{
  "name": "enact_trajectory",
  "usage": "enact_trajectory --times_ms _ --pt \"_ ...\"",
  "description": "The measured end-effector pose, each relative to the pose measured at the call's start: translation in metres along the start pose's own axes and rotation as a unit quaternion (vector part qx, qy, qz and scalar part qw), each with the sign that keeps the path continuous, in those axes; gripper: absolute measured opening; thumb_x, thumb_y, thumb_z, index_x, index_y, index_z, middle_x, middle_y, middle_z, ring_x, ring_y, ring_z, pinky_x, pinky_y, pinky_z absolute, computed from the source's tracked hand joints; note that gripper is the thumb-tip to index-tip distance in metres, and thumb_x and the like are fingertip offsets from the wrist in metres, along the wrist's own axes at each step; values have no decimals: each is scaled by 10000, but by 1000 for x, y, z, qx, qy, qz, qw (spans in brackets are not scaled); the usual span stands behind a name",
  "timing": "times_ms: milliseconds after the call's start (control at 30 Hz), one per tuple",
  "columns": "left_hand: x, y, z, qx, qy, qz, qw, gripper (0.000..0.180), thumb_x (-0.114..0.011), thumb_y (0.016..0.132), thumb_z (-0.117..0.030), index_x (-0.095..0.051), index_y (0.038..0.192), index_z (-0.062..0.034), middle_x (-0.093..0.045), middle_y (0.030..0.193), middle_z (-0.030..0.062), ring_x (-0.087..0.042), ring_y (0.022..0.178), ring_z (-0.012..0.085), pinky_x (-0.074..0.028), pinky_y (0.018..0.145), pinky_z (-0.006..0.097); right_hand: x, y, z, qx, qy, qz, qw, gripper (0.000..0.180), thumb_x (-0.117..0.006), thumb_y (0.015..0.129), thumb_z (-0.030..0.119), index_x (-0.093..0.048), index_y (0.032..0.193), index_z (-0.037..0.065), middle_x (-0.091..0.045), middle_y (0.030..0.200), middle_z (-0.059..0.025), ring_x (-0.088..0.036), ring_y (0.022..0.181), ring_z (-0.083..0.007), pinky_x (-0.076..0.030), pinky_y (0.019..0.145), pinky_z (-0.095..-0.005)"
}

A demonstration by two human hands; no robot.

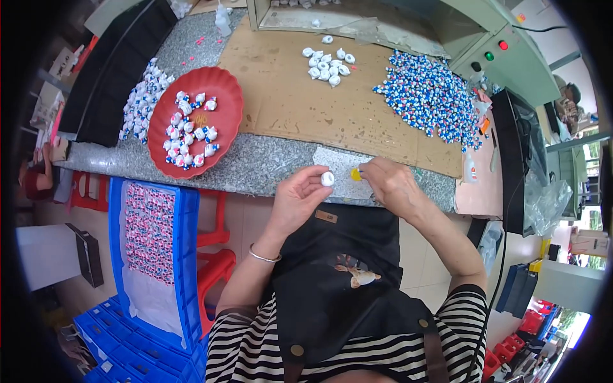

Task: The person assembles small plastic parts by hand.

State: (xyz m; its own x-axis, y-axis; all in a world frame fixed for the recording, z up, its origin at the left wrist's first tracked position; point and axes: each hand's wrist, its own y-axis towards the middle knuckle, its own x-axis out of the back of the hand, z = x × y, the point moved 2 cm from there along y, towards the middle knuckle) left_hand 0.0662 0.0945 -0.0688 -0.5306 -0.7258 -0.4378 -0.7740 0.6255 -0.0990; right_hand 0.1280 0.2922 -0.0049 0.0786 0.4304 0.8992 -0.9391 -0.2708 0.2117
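Hands apart: left hand (pixel 300 195) pinches white round piece (pixel 327 179) by counter (pixel 274 153) edge; right hand (pixel 391 184) at yellow piece (pixel 355 175), grip unclear. White piece probably light, stiff, slick; hold by sides.

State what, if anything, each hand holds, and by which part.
Left hand: a small, round, white piece, by its edges. Right hand: hold cannot be told.

Red plastic stool (pixel 218 271) on tiled flr. (pixel 418 260), adj. to stacked blue crates (pixel 143 341). Rear R: pale-grn. cabinet (pixel 533 73) w/ red ind. light (pixel 503 45) and grn. ind. light (pixel 489 56). Clear plastic bag (pixel 550 205) at blk. bin (pixel 511 143). Co-worker's arm (pixel 46 167), far L.
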Motion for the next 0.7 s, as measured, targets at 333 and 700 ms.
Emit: enact_trajectory --times_ms 333,700 --pt "-45 5 -6 -247 313 27 917 352 -666 780 64 -627 1126 11 -634 1031 134 -635 779 178 -546 689 273 3 -22 13 -325 474 -60 816 96 -634 887 25 -665 963 -24 -662 826 -25 -605 737 -59 -513 651 -214" --pt "-31 22 -17 72 19 209 975 282 -506 974 -118 -617 1189 26 -651 865 63 -592 744 102 -496 680 237 23 -7 21 -100 278 -85 952 55 -671 822 53 -678 876 44 -630 727 -92 -639 655 -246 -497 574 -325"
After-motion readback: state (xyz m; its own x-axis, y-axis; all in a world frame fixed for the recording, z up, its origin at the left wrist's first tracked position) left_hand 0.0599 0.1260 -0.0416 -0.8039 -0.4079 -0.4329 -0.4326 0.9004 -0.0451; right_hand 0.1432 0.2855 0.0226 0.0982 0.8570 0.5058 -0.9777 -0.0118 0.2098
